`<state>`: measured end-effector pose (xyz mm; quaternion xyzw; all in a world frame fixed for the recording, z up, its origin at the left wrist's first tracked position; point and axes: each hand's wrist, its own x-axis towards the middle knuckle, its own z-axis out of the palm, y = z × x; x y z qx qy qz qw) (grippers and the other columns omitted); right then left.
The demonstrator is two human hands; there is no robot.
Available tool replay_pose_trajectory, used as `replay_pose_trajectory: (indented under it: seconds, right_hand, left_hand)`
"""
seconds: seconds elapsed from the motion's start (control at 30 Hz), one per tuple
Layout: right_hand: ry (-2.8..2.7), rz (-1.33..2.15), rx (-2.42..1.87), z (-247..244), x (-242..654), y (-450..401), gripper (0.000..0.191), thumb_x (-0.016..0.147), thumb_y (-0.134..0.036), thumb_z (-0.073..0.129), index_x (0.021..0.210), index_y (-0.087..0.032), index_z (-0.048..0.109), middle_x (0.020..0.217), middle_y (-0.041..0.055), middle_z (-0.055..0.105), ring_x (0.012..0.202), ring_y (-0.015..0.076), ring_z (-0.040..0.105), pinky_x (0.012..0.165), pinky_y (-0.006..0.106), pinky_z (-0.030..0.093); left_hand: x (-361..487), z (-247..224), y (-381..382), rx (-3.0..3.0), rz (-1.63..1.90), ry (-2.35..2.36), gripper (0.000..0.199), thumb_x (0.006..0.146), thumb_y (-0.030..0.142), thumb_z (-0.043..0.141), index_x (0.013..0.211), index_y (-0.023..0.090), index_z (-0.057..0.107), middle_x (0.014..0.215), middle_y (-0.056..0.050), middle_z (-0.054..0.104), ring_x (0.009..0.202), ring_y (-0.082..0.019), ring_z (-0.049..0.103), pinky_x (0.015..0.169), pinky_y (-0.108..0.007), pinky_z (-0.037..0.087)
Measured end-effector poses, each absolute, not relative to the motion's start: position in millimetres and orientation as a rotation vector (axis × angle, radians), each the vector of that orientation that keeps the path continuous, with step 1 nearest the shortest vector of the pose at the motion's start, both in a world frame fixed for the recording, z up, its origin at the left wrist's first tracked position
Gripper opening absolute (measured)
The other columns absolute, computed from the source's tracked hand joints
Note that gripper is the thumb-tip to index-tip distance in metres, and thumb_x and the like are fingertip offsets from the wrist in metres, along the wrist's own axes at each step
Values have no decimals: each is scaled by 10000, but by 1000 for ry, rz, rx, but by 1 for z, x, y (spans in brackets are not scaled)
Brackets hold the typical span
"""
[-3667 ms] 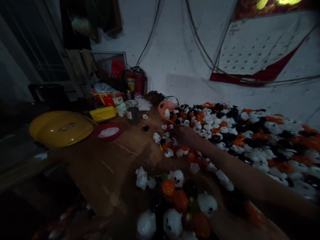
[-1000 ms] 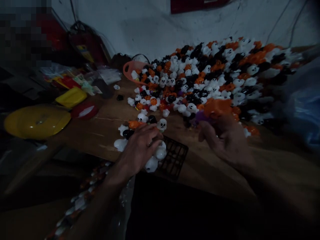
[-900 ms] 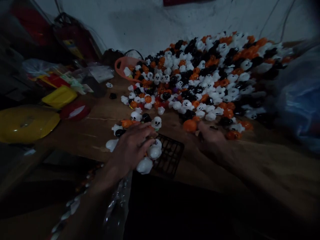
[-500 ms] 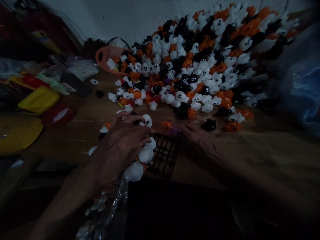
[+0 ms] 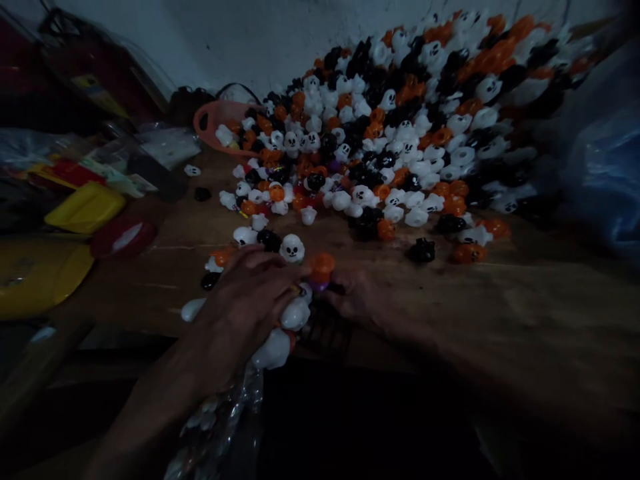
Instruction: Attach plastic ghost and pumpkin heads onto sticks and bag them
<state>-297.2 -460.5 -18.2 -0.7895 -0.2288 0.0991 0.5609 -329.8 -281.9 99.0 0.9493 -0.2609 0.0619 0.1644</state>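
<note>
A small orange pumpkin figure (image 5: 321, 265) with a purple part at its base stands between my two hands. My right hand (image 5: 360, 295) is closed, its thumb and finger pinching the purple part from the right. From the left, the fingertips of my left hand (image 5: 247, 287) close against the pumpkin, though the thumb is partly hidden. Several white figures (image 5: 295, 313) lie in a row beside and under the left palm. A white ghost figure (image 5: 293, 249) with a black face stands just behind the fingers. Below the hands is a dark grid tray (image 5: 330, 333), mostly in shadow.
A large heap of white, orange and black figures (image 5: 400, 140) fills the table's back, partly in an orange basket (image 5: 204, 123). Yellow (image 5: 85, 207) and red (image 5: 125, 235) containers stand left. Clear plastic bagging (image 5: 245, 400) hangs at the front edge. Blue plastic (image 5: 610, 187) is at right.
My right hand has moved left and closed in, bringing the orange pumpkin figure with its purple part up to my left fingertips. The pumpkin now appears upright. The view has shifted slightly.
</note>
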Motion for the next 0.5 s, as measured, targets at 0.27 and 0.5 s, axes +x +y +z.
replay_pose_trajectory:
  seconds: [0.27,0.5]
  right_hand:
    - [-516,148,-1813,-23,-301,-459,194,820,-214,569,963,-203,699,819,-14,705,675,130,624,619,220,468]
    - [-569,165,-1950,-22,-298,-456,170,804,-188,601,931,-206,713,838,1,717,655,138,630,609,224,454]
  left_hand:
    - [-333,100,-280,2744,178,-713,281,875,227,481,1139,249,571,1119,-58,606,1106,-244,511,964,-466,418]
    - [-332,96,-281,2670,214,-784,327,870,222,516,1190,286,533,1076,-14,632,1090,-220,521,951,-412,444]
